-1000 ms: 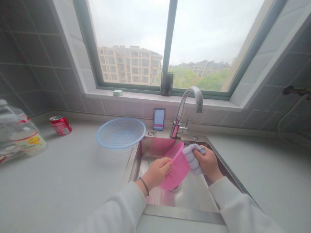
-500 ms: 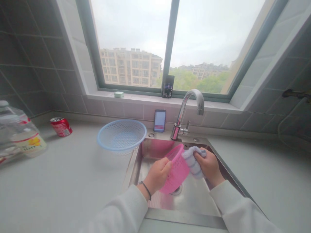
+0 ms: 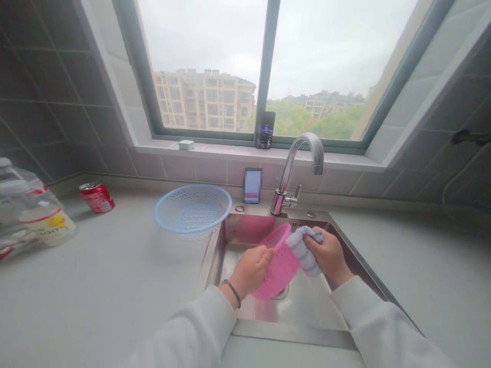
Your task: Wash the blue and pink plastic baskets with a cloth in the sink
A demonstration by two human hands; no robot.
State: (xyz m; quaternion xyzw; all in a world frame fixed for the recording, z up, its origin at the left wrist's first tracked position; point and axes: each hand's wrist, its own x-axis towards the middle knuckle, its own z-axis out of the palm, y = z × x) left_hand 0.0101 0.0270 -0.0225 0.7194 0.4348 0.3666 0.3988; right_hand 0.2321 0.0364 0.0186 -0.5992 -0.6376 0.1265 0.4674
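From the head camera, the left hand (image 3: 251, 271) grips a pink plastic basket (image 3: 282, 268) above the steel sink (image 3: 213, 255). The right hand (image 3: 329, 258) clutches a striped cloth (image 3: 303, 253) against it. A blue basket (image 3: 193, 208) sits on the surface (image 3: 107, 291) by the sink's back left corner.

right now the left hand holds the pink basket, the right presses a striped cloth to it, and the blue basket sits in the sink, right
The blue basket sits on the countertop just left of the sink, not in it, as the head view shows. The left hand holds the pink basket and the right hand presses the striped cloth to it.
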